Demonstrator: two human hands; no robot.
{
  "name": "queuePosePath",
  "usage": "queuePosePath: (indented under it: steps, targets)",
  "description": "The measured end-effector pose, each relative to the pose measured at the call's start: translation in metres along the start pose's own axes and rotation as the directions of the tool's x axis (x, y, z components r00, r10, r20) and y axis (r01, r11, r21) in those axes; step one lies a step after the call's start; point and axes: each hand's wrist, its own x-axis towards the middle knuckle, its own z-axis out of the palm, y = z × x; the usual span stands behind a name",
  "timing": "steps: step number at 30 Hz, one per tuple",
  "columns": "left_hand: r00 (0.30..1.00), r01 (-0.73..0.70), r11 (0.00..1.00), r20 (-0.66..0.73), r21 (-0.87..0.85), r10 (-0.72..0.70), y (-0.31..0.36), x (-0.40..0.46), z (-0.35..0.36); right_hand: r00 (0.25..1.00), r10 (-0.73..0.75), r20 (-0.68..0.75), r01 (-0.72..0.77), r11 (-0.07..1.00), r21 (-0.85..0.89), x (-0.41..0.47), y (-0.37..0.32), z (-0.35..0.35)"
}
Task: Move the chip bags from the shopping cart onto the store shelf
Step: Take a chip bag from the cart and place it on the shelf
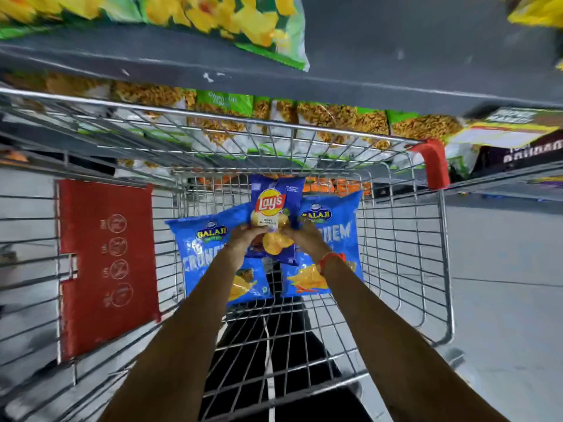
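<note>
I look down into a wire shopping cart (405, 269). A dark blue Lay's chip bag (275, 196) stands upright in the middle of the basket. My left hand (243, 237) grips its left side and my right hand (300, 236) grips its right side. Beneath it lie two light blue Balaji chip bags, one on the left (201, 251) and one on the right (338, 229), flat on the cart floor. The grey store shelf (396, 56) runs across the top of the view, just beyond the cart's far rim.
Green and yellow snack bags (213, 16) lie on the shelf's left part. A lower shelf behind the cart holds several snack packs (344, 117). A red child-seat flap (106, 263) hangs on the cart's left. A red corner guard (434, 162) marks the far right rim.
</note>
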Motion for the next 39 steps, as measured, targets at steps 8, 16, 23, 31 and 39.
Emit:
queuePosePath:
  steps: [8, 16, 23, 31, 39]
  targets:
    - [0.996, -0.065, 0.982, 0.068, 0.179, 0.054, -0.005, -0.001, -0.006, 1.000, 0.008, 0.029, -0.006, 0.999, -0.048, -0.015, -0.008, -0.007]
    - [0.915, -0.388, 0.921, 0.110, -0.028, 0.389, 0.013, -0.074, -0.042, 0.979, -0.179, -0.093, 0.187, 0.979, 0.085, -0.091, -0.052, -0.004]
    - [0.763, -0.646, 0.755, -0.126, -0.115, 0.634, 0.060, -0.160, -0.101, 0.858, -0.484, -0.170, 0.507, 0.850, 0.142, -0.192, -0.137, 0.022]
    - [0.507, -0.861, 0.481, -0.202, -0.164, 0.838, 0.107, -0.284, -0.171, 0.629, -0.735, -0.251, 0.774, 0.621, 0.121, -0.310, -0.224, 0.037]
    - [0.100, -0.995, 0.094, -0.281, -0.036, 0.954, 0.172, -0.398, -0.221, 0.297, -0.910, -0.290, 0.954, 0.292, 0.063, -0.422, -0.304, 0.033]
